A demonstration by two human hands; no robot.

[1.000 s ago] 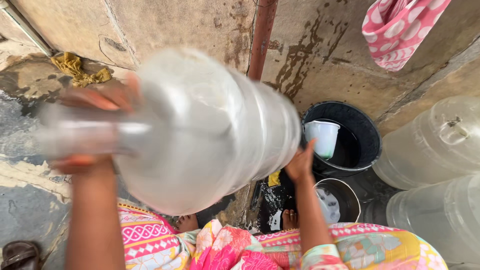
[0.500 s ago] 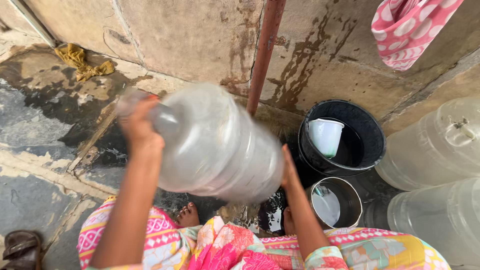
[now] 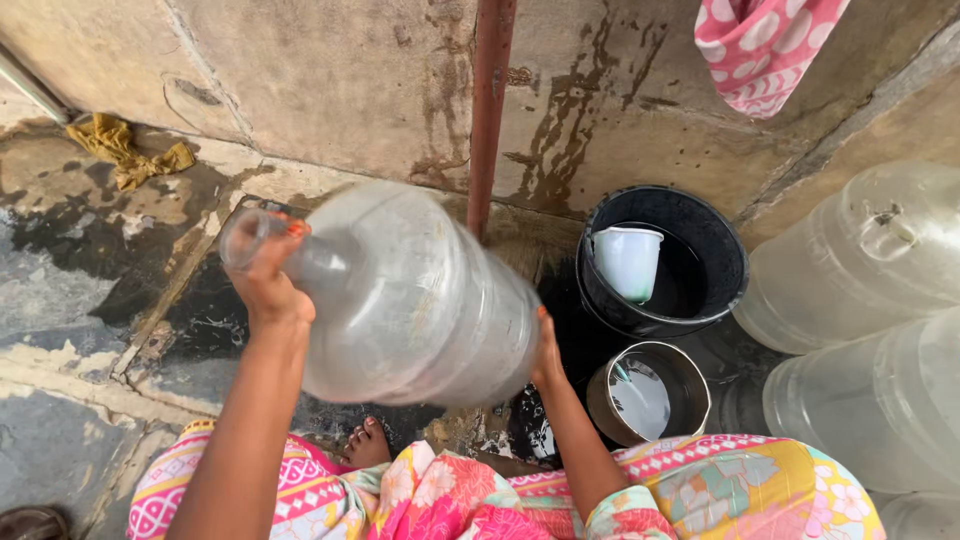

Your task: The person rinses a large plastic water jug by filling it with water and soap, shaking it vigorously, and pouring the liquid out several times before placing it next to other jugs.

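At the far left, a crumpled yellow rag [image 3: 130, 150] lies on the wet, stained stone floor [image 3: 70, 300] at the foot of the wall, and the tip of a dark sandal [image 3: 30, 522] shows in the bottom corner. Just right of that, the left hand [image 3: 265, 285] is wrapped around the narrow neck of a large clear plastic water jug [image 3: 410, 295], fingers curled shut over it just below the open mouth. The jug is held off the floor, lying on its side with its neck pointing left and its base to the right, above the person's knees in a pink and yellow patterned garment [image 3: 480, 500]; a bare foot [image 3: 368, 445] shows beneath it. The right hand [image 3: 545, 355] presses flat against the jug's base, fingers spread along its bottom edge, propping it from the right. Behind the jug, a rusty red pipe [image 3: 490, 110] runs down the stained wall. Further right, a black bucket [image 3: 720, 250] stands on the floor with a white plastic mug [image 3: 627, 262] leaning inside it, and just in front of it sits a smaller metal pot [image 3: 690, 375] holding water. At the top right hangs a pink cloth with white spots [image 3: 765, 50]. Along the right edge, more clear jugs [image 3: 860, 260] lie packed together, one close behind the other.
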